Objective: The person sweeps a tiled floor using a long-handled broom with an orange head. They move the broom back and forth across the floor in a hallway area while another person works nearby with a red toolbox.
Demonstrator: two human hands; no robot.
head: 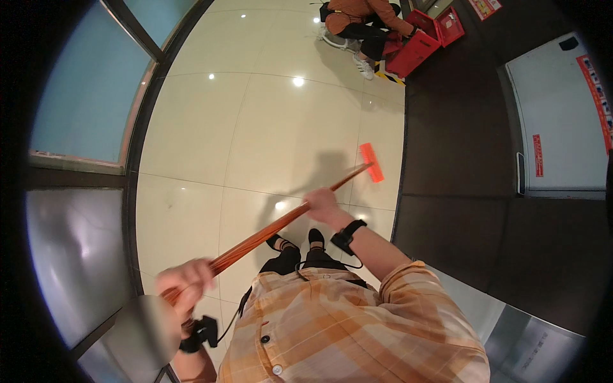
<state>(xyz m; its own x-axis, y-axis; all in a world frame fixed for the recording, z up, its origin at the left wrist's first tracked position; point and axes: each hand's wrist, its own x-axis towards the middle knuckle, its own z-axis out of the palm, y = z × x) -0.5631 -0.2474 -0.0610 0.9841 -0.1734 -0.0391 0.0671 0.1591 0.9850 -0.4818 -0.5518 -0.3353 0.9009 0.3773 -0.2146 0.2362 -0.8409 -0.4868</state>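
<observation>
A long brown wood-grained handle (261,235) runs slantwise in front of me, with an orange-red brush head (371,163) at its far end over the tiled floor. My left hand (186,286), somewhat blurred, is closed around the near part of the handle at the lower left. Farther along, toward the brush head, my right hand (322,205) grips the same handle. The bristles are too small to make out clearly, and whether they touch the floor I cannot tell.
A person (357,19) crouches at the top, one hand at an open red box (415,52) by black-and-yellow floor tape. Dark wall panels (450,143) with a pale door (558,119) line the right. Framed glass panels (91,95) stand along the left.
</observation>
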